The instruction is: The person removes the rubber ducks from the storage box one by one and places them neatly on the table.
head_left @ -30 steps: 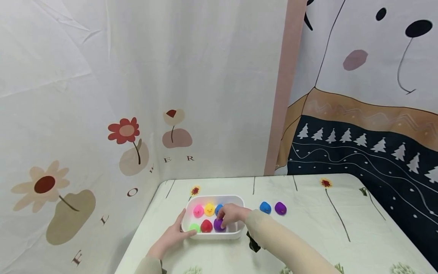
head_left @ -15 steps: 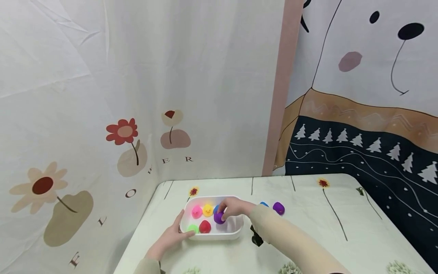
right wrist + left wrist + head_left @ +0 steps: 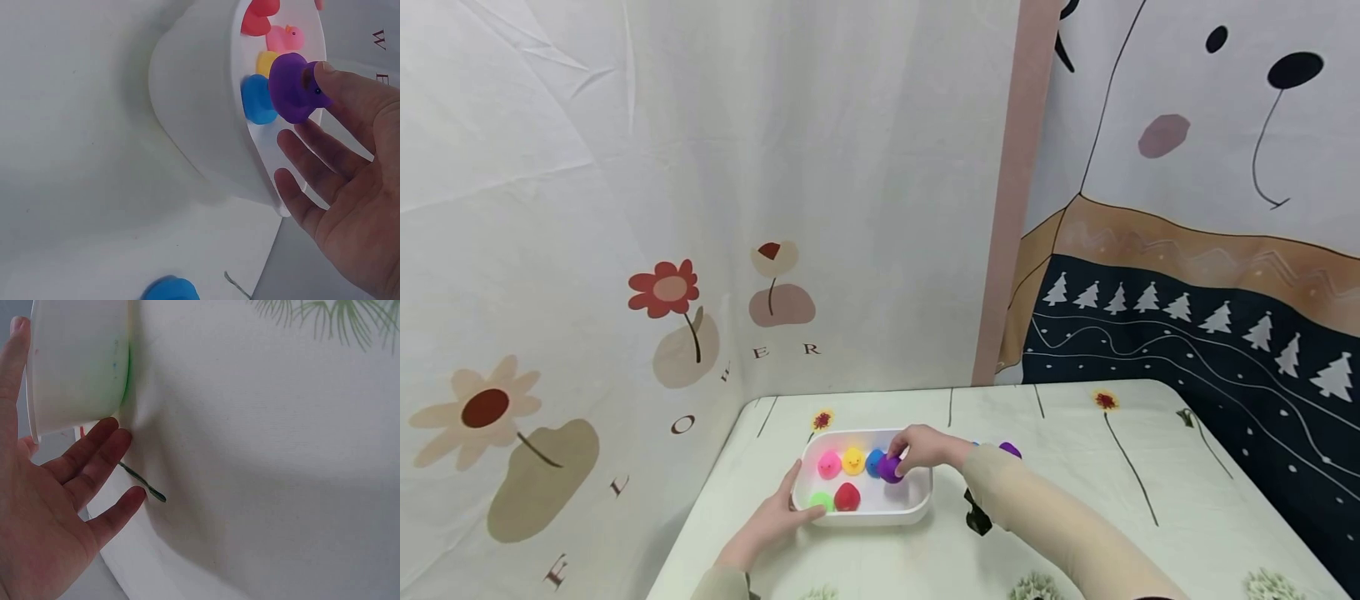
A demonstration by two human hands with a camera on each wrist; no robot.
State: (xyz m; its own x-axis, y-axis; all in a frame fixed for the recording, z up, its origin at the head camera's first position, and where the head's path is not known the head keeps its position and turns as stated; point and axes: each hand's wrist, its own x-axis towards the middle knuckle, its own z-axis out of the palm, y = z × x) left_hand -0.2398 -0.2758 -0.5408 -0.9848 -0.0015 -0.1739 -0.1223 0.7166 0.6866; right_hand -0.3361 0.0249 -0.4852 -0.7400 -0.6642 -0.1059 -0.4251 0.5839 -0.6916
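Observation:
A purple rubber duck is pinched between the thumb and fingers of my right hand, over the right half of a white plastic tub. Beside it in the tub sits a blue rubber duck, with yellow and pink ducks further left. Along the near side lie a red duck and a green one, partly under my left thumb. My left hand grips the tub's left end, its thumb over the near rim; the left wrist view shows fingers against the outer wall.
Right of the tub, another purple duck shows behind the right sleeve. A further blue duck lies on the table, mostly hidden in the head view. The flower-printed tablecloth meets printed curtains at the back and left.
My right hand has lifted the purple duck from the tub's near row and carried it back and rightward, beside the blue duck. The left hand keeps its hold. The head view has shifted slightly.

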